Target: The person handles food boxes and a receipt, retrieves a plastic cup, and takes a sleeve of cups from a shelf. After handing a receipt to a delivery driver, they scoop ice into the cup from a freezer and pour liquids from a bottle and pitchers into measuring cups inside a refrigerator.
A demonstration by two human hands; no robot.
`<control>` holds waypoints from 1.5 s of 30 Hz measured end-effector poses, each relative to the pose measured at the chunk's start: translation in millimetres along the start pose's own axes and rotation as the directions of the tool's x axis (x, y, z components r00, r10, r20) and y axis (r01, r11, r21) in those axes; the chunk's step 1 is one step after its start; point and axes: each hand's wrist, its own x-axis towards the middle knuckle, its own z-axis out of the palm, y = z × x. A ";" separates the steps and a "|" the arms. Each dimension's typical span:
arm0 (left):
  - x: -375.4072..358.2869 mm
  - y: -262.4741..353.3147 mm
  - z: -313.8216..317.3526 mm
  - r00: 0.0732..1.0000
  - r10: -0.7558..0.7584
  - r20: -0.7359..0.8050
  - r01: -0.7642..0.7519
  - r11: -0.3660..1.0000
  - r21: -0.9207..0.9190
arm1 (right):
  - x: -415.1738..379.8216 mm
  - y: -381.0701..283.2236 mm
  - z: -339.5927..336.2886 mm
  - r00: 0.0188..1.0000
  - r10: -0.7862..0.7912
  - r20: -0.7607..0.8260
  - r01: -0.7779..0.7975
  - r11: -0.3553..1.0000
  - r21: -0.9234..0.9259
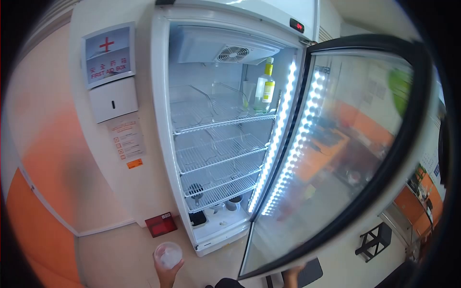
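Low in the head view, my left hand (167,274) is wrapped round a clear, round plastic cup (169,255) with a whitish look inside. My right hand (292,274) is at the lower edge of the fridge door (331,230), its fingers mostly hidden there. The glass door, framed in black, stands wide open to the right. Ahead is the upright fridge (165,144), lit by a strip of white lights. A bottle with a yellow label (264,89) stands on its top wire shelf (225,124), beside a clear container (248,93).
On the fridge floor are a dark container (197,219) and a cup (234,204). A first aid box (114,101) hangs on the left wall. Beneath it, a red panel (161,224) sits near the floor. A black stool (374,241) stands at the right.
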 end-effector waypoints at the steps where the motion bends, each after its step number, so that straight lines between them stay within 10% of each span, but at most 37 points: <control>1: 18.5 5.5 18.6 0.996 0.026 0.082 -0.024 1.000 -0.020 | 7.6 -22.2 -13.8 0.999 0.033 -0.042 -0.030 0.997 0.075; 7: 129.4 16.8 158.7 0.888 0.212 0.408 -0.195 0.977 -0.085 | 57.3 -102.5 -29.7 0.915 -0.213 -0.343 0.241 0.970 0.043; 14: 217.3 9.9 303.2 0.884 0.032 0.466 0.044 0.987 -0.152 | 112.7 -122.9 90.8 0.233 -0.871 -0.433 0.777 0.434 -0.456; 21: 246.4 -1.7 353.8 0.934 0.153 0.323 -0.151 0.988 -0.032 | 352.7 -93.2 295.5 0.836 -0.548 0.017 0.546 0.836 0.055; 29: 241.8 -22.5 378.4 0.953 0.040 0.299 -0.085 0.987 0.140 | 477.4 -78.5 471.7 0.857 -0.429 0.285 0.513 0.669 -0.537; 31: 240.0 -111.6 375.7 0.927 -0.097 0.363 0.187 0.957 -0.221 | 482.0 -74.2 471.0 0.858 -0.412 0.307 0.505 0.787 -0.356; 33: 243.8 -156.1 372.8 0.829 -0.280 0.484 0.546 0.591 -0.594 | 482.9 -70.8 458.7 0.842 -0.460 0.281 0.516 0.839 -0.173; 35: 238.0 -117.8 371.3 0.900 -0.038 0.434 0.218 0.902 -0.373 | 477.5 -78.1 449.0 0.840 -0.445 0.310 0.390 0.893 0.223; 36: 244.9 -74.6 364.9 0.929 0.132 0.346 -0.213 0.955 0.206 | 478.8 -76.8 445.1 0.798 -0.525 0.296 0.457 0.847 0.272; 38: 253.4 21.7 381.6 0.966 0.014 0.259 -0.093 0.951 0.296 | 475.2 -84.6 439.1 0.725 -0.635 0.268 0.538 0.765 0.355; 45: 259.5 -54.8 364.5 0.956 -0.100 0.275 0.074 0.992 0.101 | 452.2 -108.2 407.4 0.692 -0.703 0.166 0.554 0.664 0.501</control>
